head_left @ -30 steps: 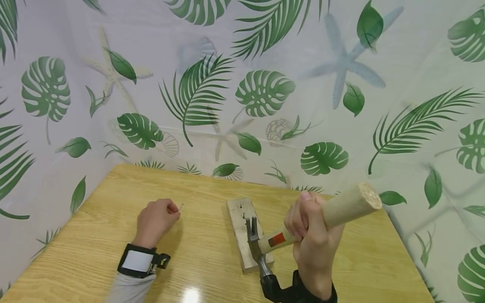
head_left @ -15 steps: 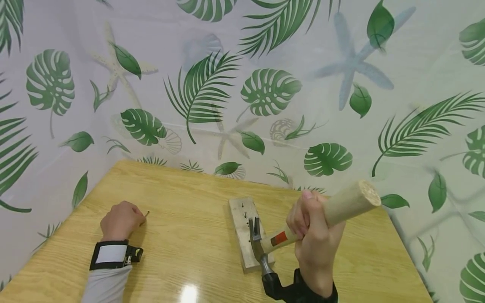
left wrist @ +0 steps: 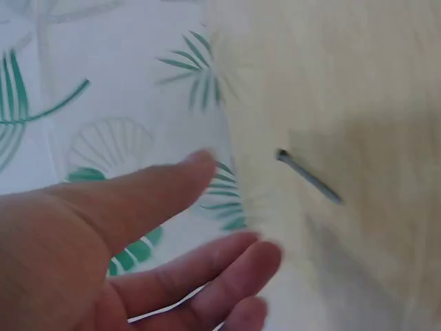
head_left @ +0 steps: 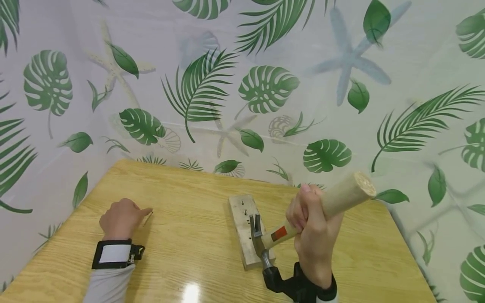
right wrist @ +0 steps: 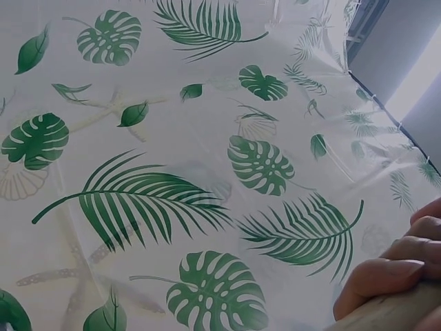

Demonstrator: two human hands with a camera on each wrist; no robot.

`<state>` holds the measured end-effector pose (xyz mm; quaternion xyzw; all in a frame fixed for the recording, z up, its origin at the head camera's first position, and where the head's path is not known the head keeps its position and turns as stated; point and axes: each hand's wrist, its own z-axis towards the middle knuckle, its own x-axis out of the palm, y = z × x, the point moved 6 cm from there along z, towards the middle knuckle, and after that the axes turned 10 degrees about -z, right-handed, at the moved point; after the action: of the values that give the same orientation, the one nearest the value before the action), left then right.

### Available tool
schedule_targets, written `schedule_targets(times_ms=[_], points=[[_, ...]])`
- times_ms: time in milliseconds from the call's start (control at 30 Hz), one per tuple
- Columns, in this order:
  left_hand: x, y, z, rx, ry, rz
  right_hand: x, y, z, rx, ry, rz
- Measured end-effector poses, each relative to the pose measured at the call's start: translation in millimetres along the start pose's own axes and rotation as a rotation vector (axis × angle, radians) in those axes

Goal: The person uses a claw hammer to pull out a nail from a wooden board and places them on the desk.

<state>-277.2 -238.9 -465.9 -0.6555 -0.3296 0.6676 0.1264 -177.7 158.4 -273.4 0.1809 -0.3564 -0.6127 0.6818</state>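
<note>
In the head view my left hand (head_left: pixel 120 219) is over the left part of the table, thumb extended. A nail (left wrist: pixel 310 178) lies on the table just beyond its fingertips; the left wrist view shows thumb and fingers spread apart with nothing between them. My right hand (head_left: pixel 316 235) grips the wooden handle of a claw hammer (head_left: pixel 346 195). The hammer's metal head is over the wooden block (head_left: pixel 240 229), hiding part of its right side; whether they touch I cannot tell. Several small nails or holes dot the block's top. Only fingers (right wrist: pixel 386 279) and some handle show in the right wrist view.
The wood-grain table (head_left: pixel 189 235) runs back to a leaf-printed sheet (head_left: pixel 227 84) hanging behind and at both sides. Wrist straps with cameras sit on both arms.
My left hand has moved left across the table, and the nail it pinched has been let go onto the surface. The right hand and hammer have stayed nearly still.
</note>
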Motion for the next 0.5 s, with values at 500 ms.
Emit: schedule_targets(times_ms=[500], points=[[115.7, -143.1, -68.1, 0.767, 0.323, -0.139, 3.4, -49, 1, 0.029, -0.009, -0.174]])
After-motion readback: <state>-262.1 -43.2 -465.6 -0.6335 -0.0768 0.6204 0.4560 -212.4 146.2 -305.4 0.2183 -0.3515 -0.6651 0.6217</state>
